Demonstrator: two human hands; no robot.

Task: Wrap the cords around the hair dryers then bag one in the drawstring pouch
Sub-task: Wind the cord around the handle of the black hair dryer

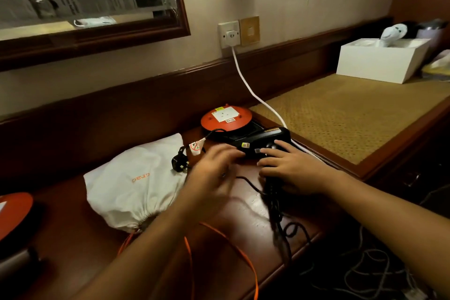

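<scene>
Gripping a black plastic hair dryer (267, 140) with the right hand (292, 170), fingers (270, 153) curled over the spot where barrel meets handle. Got it lying flat on the dark wooden table (73, 238), right up against a round orange extension reel (226, 119) behind it. Holding the left hand (211, 168) just beside the barrel, pretty blurry, fingers loose and spread, clutching nothing; can't tell if actually touching the dryer.

Still got the thin black cord (275, 209) trailing loose from the handle end and off the front table edge, so not wrapped. Also seeing a black three-pin plug (179, 163) with a little white tag (194, 148), sitting between the left hand and a white fabric drawstring pouch (136, 185) with orange lettering. Looks bulgy, mouth cinched, orange drawstrings (243, 256) snaking out toward the front edge.

Further back: a white cable (253, 92) dropping from the wall socket (229, 34) down behind the dryer, plus an open white box (375, 63) over on the woven mat part at the right.
</scene>
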